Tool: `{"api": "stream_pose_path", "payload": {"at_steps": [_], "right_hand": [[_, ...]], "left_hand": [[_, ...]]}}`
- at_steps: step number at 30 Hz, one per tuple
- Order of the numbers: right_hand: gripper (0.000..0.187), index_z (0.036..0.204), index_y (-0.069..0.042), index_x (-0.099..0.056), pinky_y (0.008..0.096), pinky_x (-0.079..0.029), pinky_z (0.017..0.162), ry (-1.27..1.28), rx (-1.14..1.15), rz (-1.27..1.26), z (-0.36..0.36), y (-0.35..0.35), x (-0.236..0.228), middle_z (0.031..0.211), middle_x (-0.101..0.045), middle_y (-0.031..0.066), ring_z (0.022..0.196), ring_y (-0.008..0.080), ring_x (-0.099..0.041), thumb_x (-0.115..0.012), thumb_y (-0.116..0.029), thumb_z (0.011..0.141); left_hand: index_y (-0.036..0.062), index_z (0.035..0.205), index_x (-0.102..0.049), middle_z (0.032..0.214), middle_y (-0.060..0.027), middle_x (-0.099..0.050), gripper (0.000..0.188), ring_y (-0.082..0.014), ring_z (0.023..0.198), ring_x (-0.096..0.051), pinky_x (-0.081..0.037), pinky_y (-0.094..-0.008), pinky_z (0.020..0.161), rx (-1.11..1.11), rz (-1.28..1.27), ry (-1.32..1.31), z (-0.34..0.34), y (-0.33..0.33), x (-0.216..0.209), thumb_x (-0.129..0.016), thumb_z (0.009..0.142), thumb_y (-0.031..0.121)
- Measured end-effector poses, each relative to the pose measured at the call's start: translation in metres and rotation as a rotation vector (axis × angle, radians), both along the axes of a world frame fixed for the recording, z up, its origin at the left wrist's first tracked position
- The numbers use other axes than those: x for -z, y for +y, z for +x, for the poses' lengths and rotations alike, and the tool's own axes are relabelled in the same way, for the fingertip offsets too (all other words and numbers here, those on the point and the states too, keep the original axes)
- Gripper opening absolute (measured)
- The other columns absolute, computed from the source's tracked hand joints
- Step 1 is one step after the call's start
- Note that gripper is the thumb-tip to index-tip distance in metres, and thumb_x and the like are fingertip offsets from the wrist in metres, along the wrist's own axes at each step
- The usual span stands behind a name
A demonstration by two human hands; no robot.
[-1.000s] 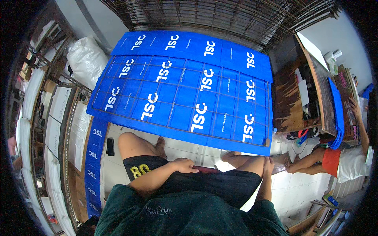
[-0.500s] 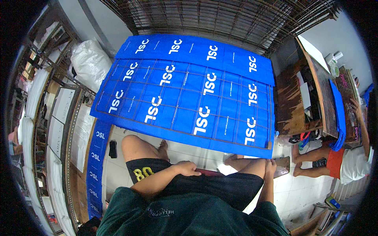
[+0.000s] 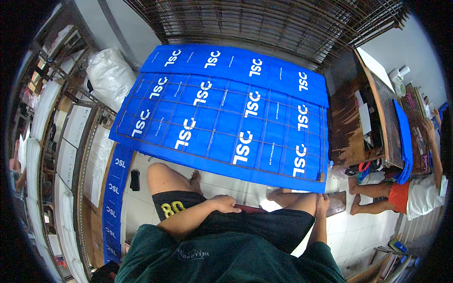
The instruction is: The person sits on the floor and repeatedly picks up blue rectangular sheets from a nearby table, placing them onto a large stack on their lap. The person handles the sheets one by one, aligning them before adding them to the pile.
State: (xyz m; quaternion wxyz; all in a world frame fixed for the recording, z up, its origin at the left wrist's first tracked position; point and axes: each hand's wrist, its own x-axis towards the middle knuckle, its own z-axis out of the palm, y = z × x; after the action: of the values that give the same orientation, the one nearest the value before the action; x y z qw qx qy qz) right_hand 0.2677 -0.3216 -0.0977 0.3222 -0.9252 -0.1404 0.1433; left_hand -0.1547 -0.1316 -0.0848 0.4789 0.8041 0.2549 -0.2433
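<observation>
A wide blue printed sheet [image 3: 222, 165] with repeated white lettering lies spread in front of me on a raised surface. A thin rusty wire-grid frame [image 3: 214, 127] rests on top of it, covering its nearer part. I sit with my left hand [image 3: 225, 203] on my dark shorts [image 3: 255, 224], its fingers curled and nothing visible in them. My right hand [image 3: 322, 203] is beside my right knee, fingers bent in; what they press on is hidden. Neither hand touches the sheet or the frame.
Many wire grids [image 3: 264, 23] are stacked beyond the sheet. Shelving with white panels [image 3: 75, 125] lines the left, near a white plastic bundle [image 3: 111, 78]. A phone-like black object [image 3: 135, 180] lies on the tiles. Right, a person [image 3: 427, 195] works by a wooden bench [image 3: 377, 108].
My view has shifted slightly, so the sheet and frame appear a little lower. The person at the right has moved an arm a little. My hands stay where they were.
</observation>
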Motion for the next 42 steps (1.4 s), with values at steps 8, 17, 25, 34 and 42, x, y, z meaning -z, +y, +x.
{"api": "stream_pose_path", "payload": {"at_steps": [8, 17, 25, 34, 42], "right_hand": [[0.034, 0.092, 0.007, -0.062, 0.0357, -0.044, 0.076, -0.054, -0.041, 0.092, 0.010, -0.009, 0.014, 0.088, -0.064, 0.0193, 0.083, 0.0242, -0.059, -0.059, -0.023, 0.076], [0.029, 0.093, 0.005, -0.062, 0.0307, -0.043, 0.075, -0.022, -0.021, 0.100, 0.022, -0.015, 0.025, 0.085, -0.064, 0.0125, 0.079, 0.0192, -0.057, -0.059, -0.021, 0.079], [0.035, 0.093, 0.005, -0.063, 0.0378, -0.043, 0.080, 0.022, -0.089, 0.167, 0.032, -0.022, 0.041, 0.091, -0.063, 0.0208, 0.089, 0.0295, -0.059, -0.060, -0.025, 0.076], [0.038, 0.103, 0.004, -0.060, 0.0312, -0.043, 0.081, 0.042, -0.023, 0.060, 0.006, -0.011, 0.008, 0.096, -0.063, 0.0178, 0.089, 0.0230, -0.058, -0.057, -0.024, 0.078], [0.040, 0.101, 0.002, -0.062, 0.0344, -0.044, 0.082, 0.032, 0.063, 0.088, -0.015, 0.001, -0.020, 0.097, -0.064, 0.0194, 0.092, 0.0277, -0.060, -0.060, -0.029, 0.076]], "left_hand": [[0.0040, 0.078, -0.061, 0.087, -0.0143, -0.062, 0.059, -0.0316, 0.086, -0.059, -0.045, -0.0428, 0.072, 0.032, 0.006, 0.053, 0.006, 0.004, -0.022, -0.048, 0.078, 0.062], [0.0055, 0.076, -0.058, 0.080, -0.0130, -0.060, 0.060, -0.0305, 0.079, -0.058, -0.044, -0.0430, 0.067, 0.029, 0.024, 0.051, 0.004, 0.003, -0.011, -0.048, 0.077, 0.065], [0.0026, 0.081, -0.062, 0.084, -0.0160, -0.062, 0.058, -0.0328, 0.083, -0.060, -0.045, -0.0436, 0.071, 0.004, 0.014, 0.032, 0.003, 0.001, -0.010, -0.050, 0.078, 0.059], [0.0035, 0.080, -0.062, 0.084, -0.0159, -0.062, 0.058, -0.0319, 0.082, -0.060, -0.045, -0.0432, 0.070, 0.014, 0.057, 0.033, 0.000, 0.000, -0.010, -0.049, 0.078, 0.060], [0.0036, 0.073, -0.058, 0.078, -0.0152, -0.060, 0.062, -0.0301, 0.076, -0.058, -0.043, -0.0416, 0.065, 0.047, 0.020, 0.057, 0.005, 0.005, -0.005, -0.049, 0.076, 0.065]]}}
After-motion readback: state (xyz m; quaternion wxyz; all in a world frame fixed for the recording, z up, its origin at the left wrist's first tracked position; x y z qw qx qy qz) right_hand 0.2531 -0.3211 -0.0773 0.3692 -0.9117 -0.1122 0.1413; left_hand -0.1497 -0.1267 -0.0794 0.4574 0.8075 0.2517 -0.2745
